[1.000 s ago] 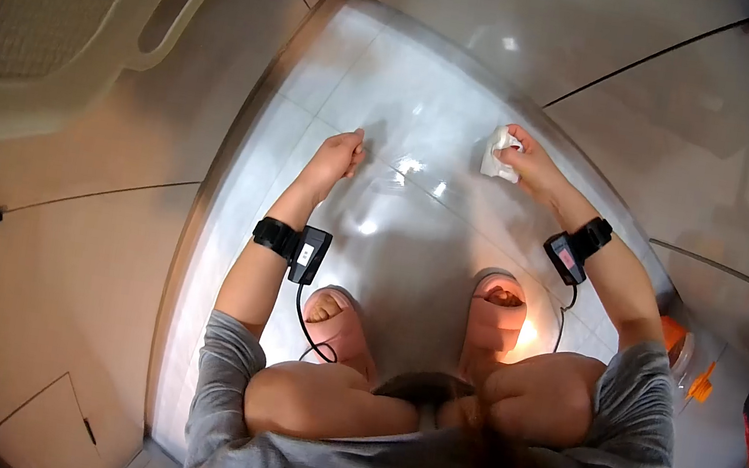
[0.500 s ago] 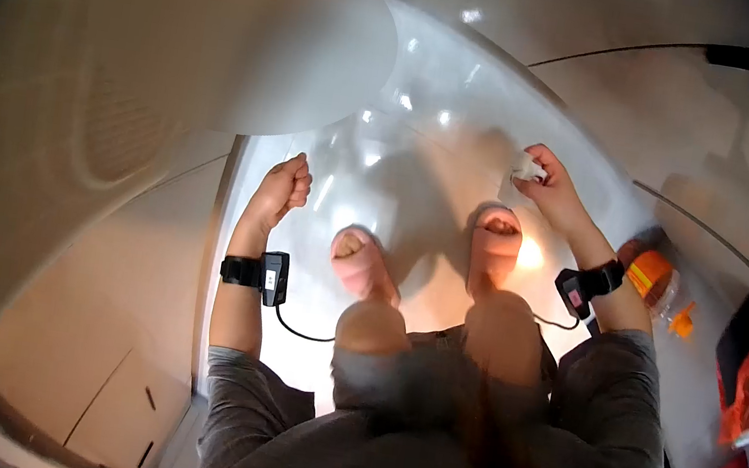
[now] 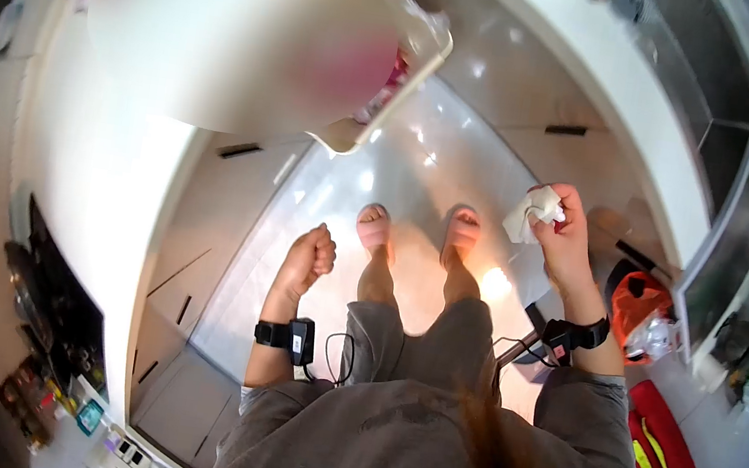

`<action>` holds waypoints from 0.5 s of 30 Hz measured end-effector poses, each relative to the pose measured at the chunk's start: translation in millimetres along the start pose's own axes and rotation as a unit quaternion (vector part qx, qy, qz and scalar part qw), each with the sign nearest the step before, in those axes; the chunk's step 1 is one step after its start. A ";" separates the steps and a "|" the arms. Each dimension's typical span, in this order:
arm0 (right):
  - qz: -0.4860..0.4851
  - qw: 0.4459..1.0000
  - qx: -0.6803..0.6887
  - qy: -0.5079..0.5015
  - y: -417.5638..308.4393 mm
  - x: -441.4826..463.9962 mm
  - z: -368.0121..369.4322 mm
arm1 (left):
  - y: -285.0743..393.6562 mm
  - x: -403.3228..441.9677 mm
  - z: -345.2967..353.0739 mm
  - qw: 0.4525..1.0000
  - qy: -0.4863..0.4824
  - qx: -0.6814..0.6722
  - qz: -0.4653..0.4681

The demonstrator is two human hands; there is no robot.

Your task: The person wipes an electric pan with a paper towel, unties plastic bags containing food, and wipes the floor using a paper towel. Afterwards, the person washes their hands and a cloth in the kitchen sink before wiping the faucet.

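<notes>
Two hands (image 3: pixel 306 260) (image 3: pixel 570 235), one white wad (image 3: pixel 531 212), two slippers (image 3: pixel 375 231) (image 3: pixel 461 235)

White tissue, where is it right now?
In the head view, the white tissue is right of centre, crumpled in the right hand, above the black forearm strap.

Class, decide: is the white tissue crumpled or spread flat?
Crumpled: the white tissue is bunched in the right hand, its uneven folds showing.

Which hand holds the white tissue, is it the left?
No, the right hand holds the white tissue, while the left hand is curled.
</notes>
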State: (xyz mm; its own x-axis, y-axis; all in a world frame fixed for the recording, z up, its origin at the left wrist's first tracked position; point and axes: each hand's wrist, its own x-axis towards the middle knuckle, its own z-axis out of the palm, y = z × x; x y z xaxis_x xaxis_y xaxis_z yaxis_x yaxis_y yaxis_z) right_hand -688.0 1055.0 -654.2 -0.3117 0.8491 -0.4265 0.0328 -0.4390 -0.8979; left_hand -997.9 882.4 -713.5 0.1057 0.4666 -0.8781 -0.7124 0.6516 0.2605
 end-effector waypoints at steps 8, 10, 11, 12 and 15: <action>-0.384 0.874 -0.290 0.070 -13.9 119.3 92.3 | 10.9 -12.9 16.5 0.995 -0.020 -0.022 0.091; -0.274 0.833 -0.478 0.051 22.8 148.3 113.8 | 7.8 -15.7 17.3 0.995 -0.020 -0.021 0.096; -0.261 0.843 -0.468 0.052 29.4 149.4 115.6 | 3.7 -15.1 18.4 0.995 -0.014 -0.017 0.099; -0.256 0.852 -0.453 0.054 12.1 149.1 119.5 | 10.8 -23.0 26.4 0.994 -0.007 -0.009 0.111; -0.260 0.857 -0.444 0.024 -9.8 133.7 117.0 | 20.8 -30.5 38.5 0.993 0.006 -0.001 0.117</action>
State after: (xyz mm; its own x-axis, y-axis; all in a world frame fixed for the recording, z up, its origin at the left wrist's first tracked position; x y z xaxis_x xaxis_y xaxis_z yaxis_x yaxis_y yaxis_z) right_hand -841.2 1138.5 -689.7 -0.4656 0.8822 0.0712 0.6177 0.3814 -0.6878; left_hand -989.2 904.8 -665.8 -0.0709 0.5978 -0.7985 -0.7184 0.5247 0.4567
